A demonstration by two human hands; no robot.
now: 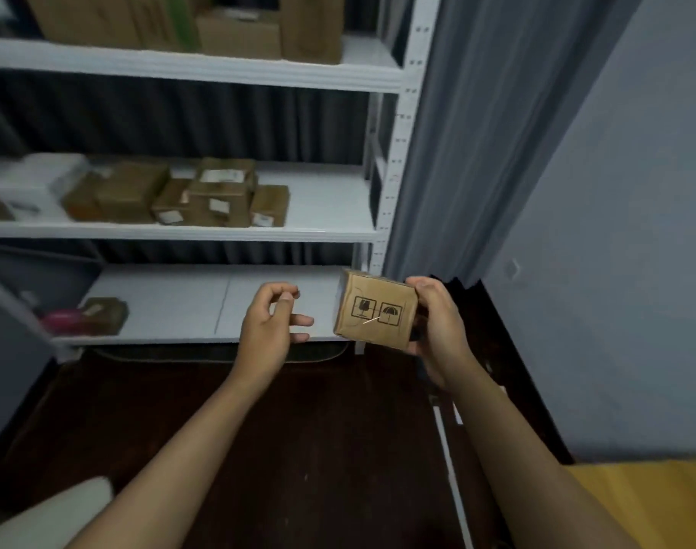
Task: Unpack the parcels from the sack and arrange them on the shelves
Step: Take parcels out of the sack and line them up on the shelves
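My right hand [437, 322] grips a small brown cardboard parcel [372, 311] with black fragile and umbrella marks, held in front of the right end of the lowest white shelf [172, 307]. My left hand [267, 322] hovers just left of the parcel with fingers loosely curled, holding nothing and apart from the box. Several brown parcels [204, 196] lie on the middle shelf [330, 208]. A small brown parcel [103, 313] and a pink item [61, 320] sit at the lowest shelf's left end. The sack is not clearly in view.
Larger cardboard boxes [235, 29] stand on the top shelf. A grey curtain [457, 132] and a grey wall [615, 231] close off the right. Dark floor [299, 429] lies below; a yellow surface [655, 505] shows bottom right, a white object [49, 513] bottom left.
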